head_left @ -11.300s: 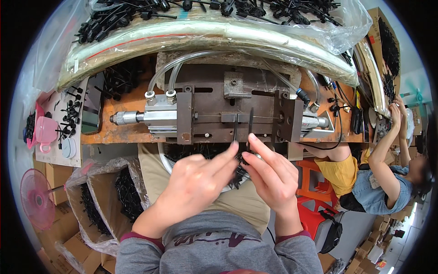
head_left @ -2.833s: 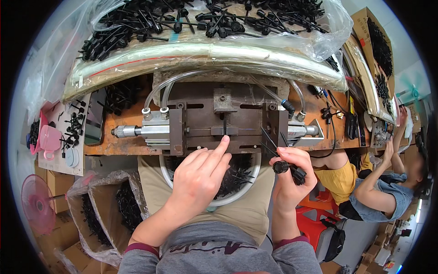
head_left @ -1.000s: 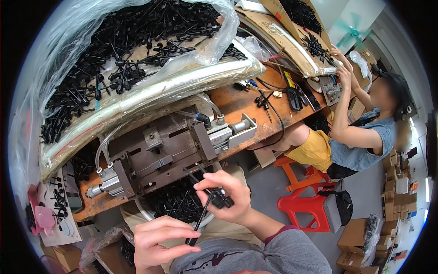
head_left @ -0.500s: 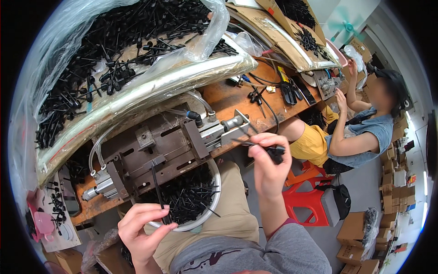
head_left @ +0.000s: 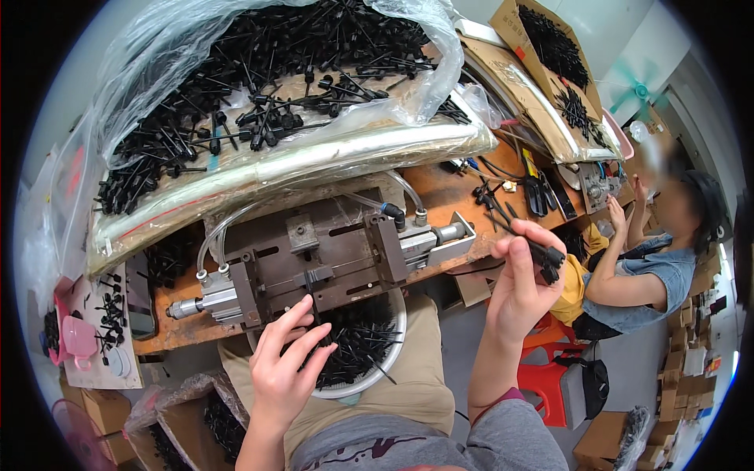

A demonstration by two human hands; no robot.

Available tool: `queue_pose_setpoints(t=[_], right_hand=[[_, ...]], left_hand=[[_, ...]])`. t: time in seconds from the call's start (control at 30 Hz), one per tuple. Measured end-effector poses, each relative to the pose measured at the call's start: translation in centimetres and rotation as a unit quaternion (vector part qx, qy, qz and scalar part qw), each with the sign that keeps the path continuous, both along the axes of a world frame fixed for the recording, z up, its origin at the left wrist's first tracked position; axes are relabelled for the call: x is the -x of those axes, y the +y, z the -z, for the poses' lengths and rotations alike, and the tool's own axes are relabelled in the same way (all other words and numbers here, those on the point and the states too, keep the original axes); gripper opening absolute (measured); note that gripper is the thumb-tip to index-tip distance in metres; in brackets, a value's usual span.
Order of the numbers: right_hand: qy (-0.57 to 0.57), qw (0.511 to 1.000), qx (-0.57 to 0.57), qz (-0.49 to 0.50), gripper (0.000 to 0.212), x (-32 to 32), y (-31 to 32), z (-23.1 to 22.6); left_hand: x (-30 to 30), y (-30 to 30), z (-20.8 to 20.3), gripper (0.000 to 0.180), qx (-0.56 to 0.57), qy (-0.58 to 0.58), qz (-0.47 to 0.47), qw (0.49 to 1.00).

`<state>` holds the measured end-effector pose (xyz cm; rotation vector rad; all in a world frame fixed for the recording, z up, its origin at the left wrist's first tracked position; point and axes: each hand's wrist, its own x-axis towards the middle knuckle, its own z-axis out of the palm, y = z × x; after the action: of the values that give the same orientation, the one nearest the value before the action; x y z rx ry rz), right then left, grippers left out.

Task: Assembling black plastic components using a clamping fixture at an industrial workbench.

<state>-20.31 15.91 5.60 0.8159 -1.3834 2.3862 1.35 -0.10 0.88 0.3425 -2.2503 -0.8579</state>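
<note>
— Black pin parts (head_left: 542,253), a small bundle of them, sit pinched in the right hand (head_left: 520,276), which is raised off to the right, out past the edge of the table (head_left: 440,188).

— And the left hand (head_left: 287,369)?

— Fingers spread and loose, holding nothing. The fingertips (head_left: 302,302) reach up to the front of the metal press fixture (head_left: 314,259), right where a thin black pin stands in its slot. Whether they actually touch it, I can't tell from here.

— What's underneath?

— A white bowl (head_left: 389,357) on the person's lap, full of the same black pieces, just below the fixture. The two hands are well apart.

— Anything else around?

— A big clear plastic bag (head_left: 267,102) heaped with black parts lies across the back of the table. Clear hoses (head_left: 216,235) loop into the fixture. Another person (head_left: 660,259) sits at the far right, working at the same table.
</note>
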Motion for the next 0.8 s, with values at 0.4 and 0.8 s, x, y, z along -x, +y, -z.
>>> queue_pose_setpoints(t=[0.4,0.8], right_hand=[[-0.077,0.995,0.051,0.045,0.016,6.3,3.3,-0.4],[0.115,0.968,-0.221,0.008,0.016,1.7,-4.3,-1.8]], left_hand=[[0.7,-0.1,0.7,0.030,0.104,-0.020,-0.030,0.994],[1.9,-0.4,1.4,0.025,0.171,-0.068,-0.050,0.982]])
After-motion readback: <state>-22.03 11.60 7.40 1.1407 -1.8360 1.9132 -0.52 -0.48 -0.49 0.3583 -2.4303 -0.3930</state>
